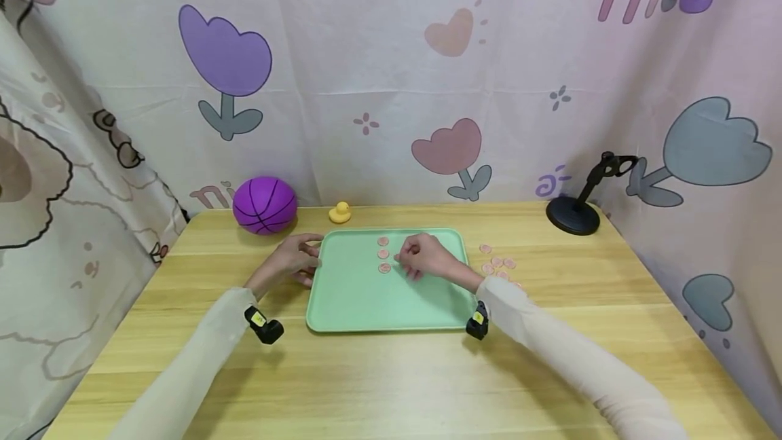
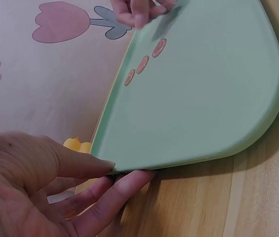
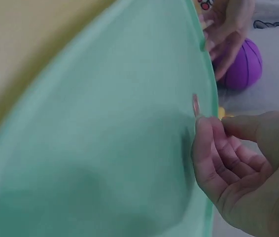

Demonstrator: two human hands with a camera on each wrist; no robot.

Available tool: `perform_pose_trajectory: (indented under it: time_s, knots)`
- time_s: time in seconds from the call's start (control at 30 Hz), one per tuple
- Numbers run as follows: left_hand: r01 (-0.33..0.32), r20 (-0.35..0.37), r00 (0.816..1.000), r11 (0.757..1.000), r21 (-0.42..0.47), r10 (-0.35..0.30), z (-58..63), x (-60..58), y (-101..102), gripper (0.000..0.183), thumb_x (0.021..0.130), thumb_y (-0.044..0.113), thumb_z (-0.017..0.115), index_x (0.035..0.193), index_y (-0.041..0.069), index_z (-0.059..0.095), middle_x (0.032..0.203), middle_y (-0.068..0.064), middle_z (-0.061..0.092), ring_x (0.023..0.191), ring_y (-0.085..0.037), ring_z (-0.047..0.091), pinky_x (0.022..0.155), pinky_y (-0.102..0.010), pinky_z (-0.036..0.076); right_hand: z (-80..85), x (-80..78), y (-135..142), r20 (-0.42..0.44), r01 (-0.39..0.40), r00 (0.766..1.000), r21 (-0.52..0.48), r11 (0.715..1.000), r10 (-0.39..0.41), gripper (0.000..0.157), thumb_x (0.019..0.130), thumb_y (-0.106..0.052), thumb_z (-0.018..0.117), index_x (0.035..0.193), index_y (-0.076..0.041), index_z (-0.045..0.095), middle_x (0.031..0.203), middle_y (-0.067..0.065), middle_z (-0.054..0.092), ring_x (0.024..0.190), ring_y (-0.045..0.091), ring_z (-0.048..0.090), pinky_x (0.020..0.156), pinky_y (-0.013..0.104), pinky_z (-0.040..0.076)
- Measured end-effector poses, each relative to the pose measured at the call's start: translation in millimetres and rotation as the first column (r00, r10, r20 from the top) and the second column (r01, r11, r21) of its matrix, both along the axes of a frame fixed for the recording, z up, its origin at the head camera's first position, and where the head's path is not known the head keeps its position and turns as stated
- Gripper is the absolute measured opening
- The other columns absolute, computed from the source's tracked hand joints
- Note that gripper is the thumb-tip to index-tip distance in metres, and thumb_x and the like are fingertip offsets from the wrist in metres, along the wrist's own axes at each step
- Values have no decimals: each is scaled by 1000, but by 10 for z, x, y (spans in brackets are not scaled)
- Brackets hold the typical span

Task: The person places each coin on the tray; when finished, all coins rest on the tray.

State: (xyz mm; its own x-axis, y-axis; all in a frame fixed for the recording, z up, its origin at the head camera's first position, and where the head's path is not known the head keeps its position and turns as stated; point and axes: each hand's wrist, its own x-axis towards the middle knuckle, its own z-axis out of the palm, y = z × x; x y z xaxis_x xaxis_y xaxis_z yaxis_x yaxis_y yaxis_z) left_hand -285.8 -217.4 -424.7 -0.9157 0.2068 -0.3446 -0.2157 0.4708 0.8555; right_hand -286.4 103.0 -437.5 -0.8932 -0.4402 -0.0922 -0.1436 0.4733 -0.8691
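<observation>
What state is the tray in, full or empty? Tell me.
Neither: three discs lie in a line on the tray, and most of its surface shows bare.

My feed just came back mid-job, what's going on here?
A person's left hand grips the left edge of a green tray. Their right hand, fingers bent, is over the tray, just right of three small pinkish discs lying in a row; I can't tell whether it holds another. More loose discs lie on the table to the tray's right.
</observation>
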Motion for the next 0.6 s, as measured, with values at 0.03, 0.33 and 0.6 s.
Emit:
perform_pose_trajectory:
  time_s: [0.03,0.33,0.6]
  knots:
    - [-1,3,1000,1000,1,1,-1,-1,1,71,97,-8,58,162,-2,30,127,-27,53,85,-25,68,68,-37,69,17,0,56,-21,4,1000,8,1000,-4,17,104,-10,64,94,3,68,81,16,72,62,19,68,57,32,66]
    - [13,-15,1000,1000,4,-13,-22,16,0,70,97,-8,58,161,-3,30,124,-26,54,85,-24,68,68,-37,69,139,-28,664,-112,114,988,35,993,-109,9,102,-3,63,102,6,67,87,21,69,69,26,67,57,36,65]
    - [17,-32,999,1000,-13,-17,0,23,-25,71,96,-7,61,160,-4,31,122,-24,53,84,-23,67,65,-34,69,138,-33,1193,-239,219,952,101,970,-190,11,100,-3,66,106,6,67,97,21,70,82,31,68,70,34,65]
